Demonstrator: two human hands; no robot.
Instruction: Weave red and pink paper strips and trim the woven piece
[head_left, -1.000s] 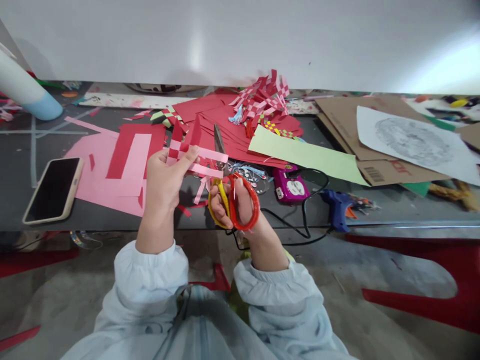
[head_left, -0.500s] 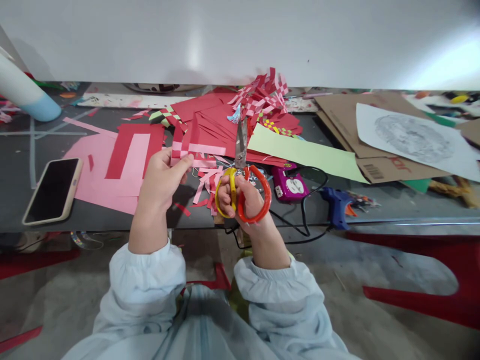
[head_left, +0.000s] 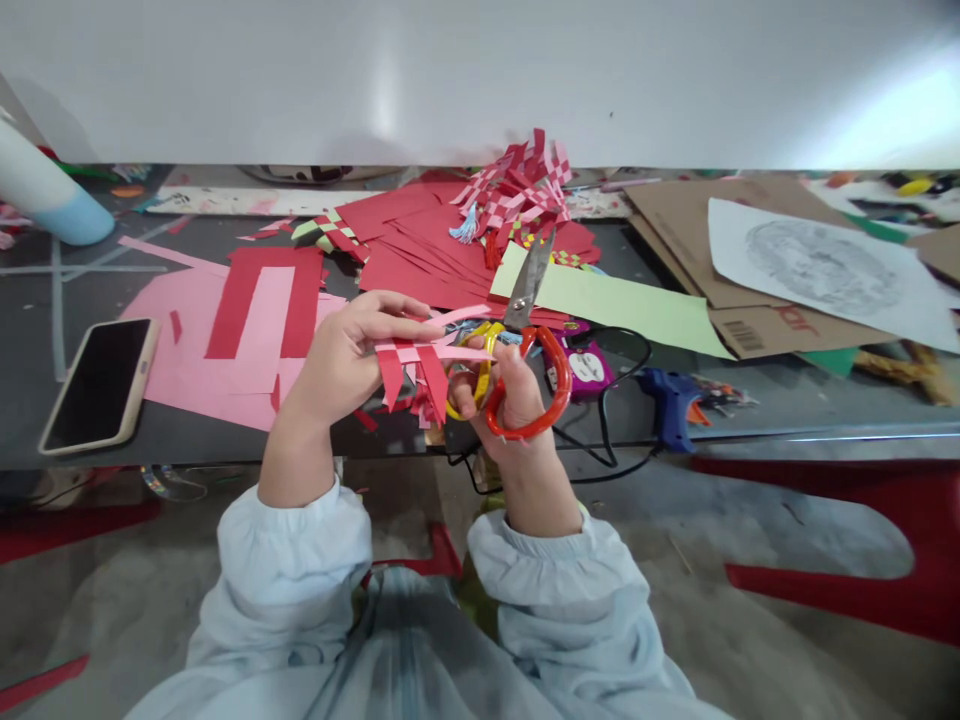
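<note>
Woven pink and red paper strips [head_left: 414, 362] are held in my left hand [head_left: 352, 350], its fingers closed on their left end. Loose pink strip ends point right, toward the scissors. My right hand [head_left: 514, 395] is wrapped round scissors [head_left: 529, 285] with one yellow and one red handle; the blades look closed and point up and away. Below the woven strips lie red and pink paper scraps [head_left: 427, 405], partly covered. Behind my hands spread red paper sheets [head_left: 416, 245] and a pile of red-and-pink checkered woven pieces [head_left: 517, 185]. A light green paper strip [head_left: 622, 305] passes behind the blades.
At the left lie a phone [head_left: 97, 385] and pink paper [head_left: 202, 385] with a red piece on it. To the right are a purple box [head_left: 589, 372] with a black cable, a blue glue gun [head_left: 667, 408], cardboard [head_left: 787, 335] and a printed white sheet [head_left: 832, 265].
My left hand has turned over and shifted right, so the woven strips now hang down beside the scissors. My right hand has moved slightly right, and the scissors tilt further right.
</note>
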